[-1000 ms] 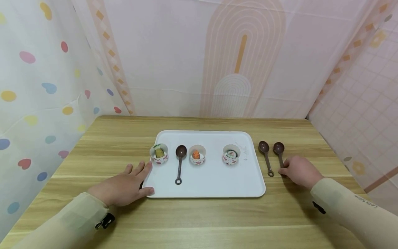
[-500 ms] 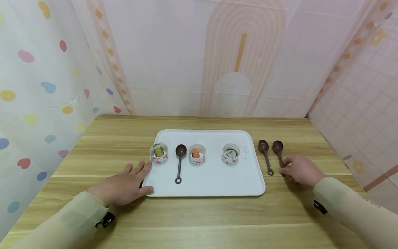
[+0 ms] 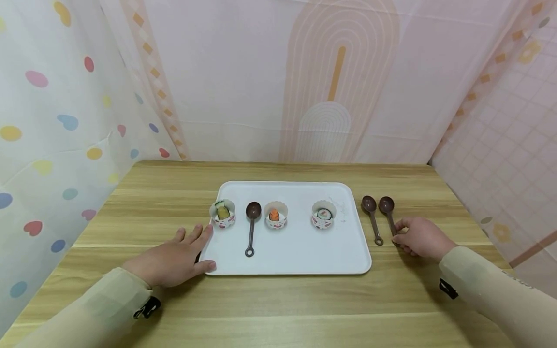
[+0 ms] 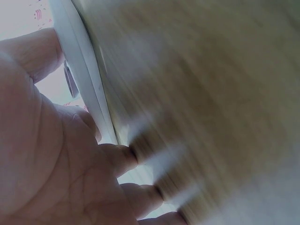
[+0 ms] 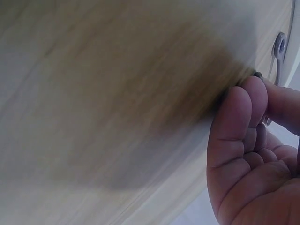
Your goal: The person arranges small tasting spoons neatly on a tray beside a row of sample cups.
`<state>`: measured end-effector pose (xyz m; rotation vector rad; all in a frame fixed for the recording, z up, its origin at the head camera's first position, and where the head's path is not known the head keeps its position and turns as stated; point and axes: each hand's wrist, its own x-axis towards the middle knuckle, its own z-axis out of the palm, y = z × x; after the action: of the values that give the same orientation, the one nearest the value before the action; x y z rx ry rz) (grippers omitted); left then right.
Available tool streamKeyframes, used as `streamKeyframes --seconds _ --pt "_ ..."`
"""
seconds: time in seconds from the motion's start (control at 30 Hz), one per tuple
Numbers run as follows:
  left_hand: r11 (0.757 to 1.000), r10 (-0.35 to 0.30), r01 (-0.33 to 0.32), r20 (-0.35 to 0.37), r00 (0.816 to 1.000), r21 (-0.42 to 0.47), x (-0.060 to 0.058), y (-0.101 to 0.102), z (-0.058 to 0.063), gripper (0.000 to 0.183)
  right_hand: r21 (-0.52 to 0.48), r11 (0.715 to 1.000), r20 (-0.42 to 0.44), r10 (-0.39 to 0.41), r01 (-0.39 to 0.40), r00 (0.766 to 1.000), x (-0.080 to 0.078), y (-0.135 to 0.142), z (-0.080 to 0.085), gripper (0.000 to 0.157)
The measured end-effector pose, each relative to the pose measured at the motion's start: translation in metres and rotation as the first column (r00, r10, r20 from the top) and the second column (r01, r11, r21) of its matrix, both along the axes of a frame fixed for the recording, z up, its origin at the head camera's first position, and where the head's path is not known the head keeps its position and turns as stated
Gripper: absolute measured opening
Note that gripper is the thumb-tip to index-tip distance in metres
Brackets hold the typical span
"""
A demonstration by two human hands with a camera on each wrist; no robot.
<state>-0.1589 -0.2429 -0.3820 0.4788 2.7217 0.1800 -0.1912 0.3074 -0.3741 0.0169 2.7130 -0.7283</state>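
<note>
My right hand (image 3: 419, 237) pinches the handle end of a brown measuring spoon (image 3: 387, 206) lying on the table right of the tray. In the right wrist view, thumb and fingertips of the right hand (image 5: 253, 154) meet at the dark tip of that handle. Just left of it lies a second brown measuring spoon (image 3: 370, 205). My left hand (image 3: 169, 261) rests at the left edge of the white tray (image 3: 287, 261), fingers spread and thumb on the rim. A third brown measuring spoon (image 3: 253, 212) lies on the tray, its handle toward me.
Three patterned paper cups stand on the tray: a left cup (image 3: 224, 224) with a green-topped piece, a middle cup (image 3: 276, 224) with an orange-topped piece, and a right cup (image 3: 322, 224) with a sushi roll. Patterned cloth (image 3: 243, 96) hangs behind the wooden table (image 3: 278, 309).
The bowl of the pinched measuring spoon has swung slightly left, toward the spoon beside it, and my right hand has shifted a little to the right. My left hand has stayed put.
</note>
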Motion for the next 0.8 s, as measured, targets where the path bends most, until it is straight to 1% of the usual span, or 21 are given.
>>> streamKeyframes --seconds 0.2,0.43,0.53,0.67,0.8 --pt "1.0 -0.002 0.002 0.001 1.0 -0.003 -0.0008 -0.0004 0.0006 0.101 -0.017 1.0 0.005 -0.015 0.015 1.0 -0.0001 0.0007 -0.0021 0.033" --pt "1.0 -0.003 0.003 0.003 1.0 -0.003 0.0 0.0006 0.0003 0.1 -0.02 1.0 -0.011 -0.021 0.02 1.0 0.0005 -0.0012 -0.002 0.034" --pt "1.0 -0.008 0.008 -0.006 1.0 -0.004 0.0001 0.0001 0.0004 0.099 -0.034 0.999 -0.022 -0.027 0.027 0.999 0.0004 -0.0025 -0.001 0.035" --pt "1.0 -0.009 0.009 -0.011 1.0 -0.006 0.0003 0.0 0.0006 0.099 -0.048 0.998 -0.031 -0.031 0.03 0.999 -0.0004 -0.0042 0.0014 0.04" --pt "1.0 -0.007 0.007 -0.008 1.0 -0.004 0.0005 0.0008 0.001 0.099 -0.045 0.999 -0.046 -0.017 0.015 0.999 -0.0008 -0.0068 0.0045 0.04"
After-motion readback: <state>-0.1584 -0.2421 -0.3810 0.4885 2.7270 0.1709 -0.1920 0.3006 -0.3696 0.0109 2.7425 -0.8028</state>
